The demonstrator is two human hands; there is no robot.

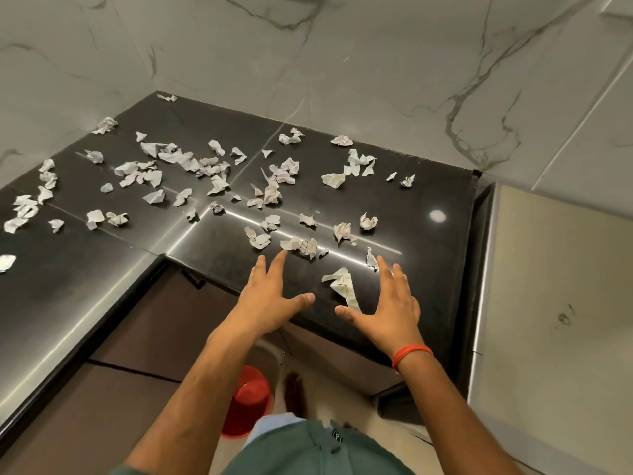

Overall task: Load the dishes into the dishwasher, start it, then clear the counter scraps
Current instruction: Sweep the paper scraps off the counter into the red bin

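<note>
Fingers of both hands, left hand (270,299) and right hand (390,310), spread open over crumpled paper scraps (342,284) on glossy black counter (428,269).

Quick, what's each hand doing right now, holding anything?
Left hand: open, fingers spread over the counter, holding nothing.
Right hand: open, fingers spread, holding nothing.

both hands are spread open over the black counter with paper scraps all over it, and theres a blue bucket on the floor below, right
Nearly. The bucket on the floor is red, not blue, as the head view shows. The rest holds: the left hand and right hand are spread open over the black counter, which is littered with crumpled paper scraps.
</note>
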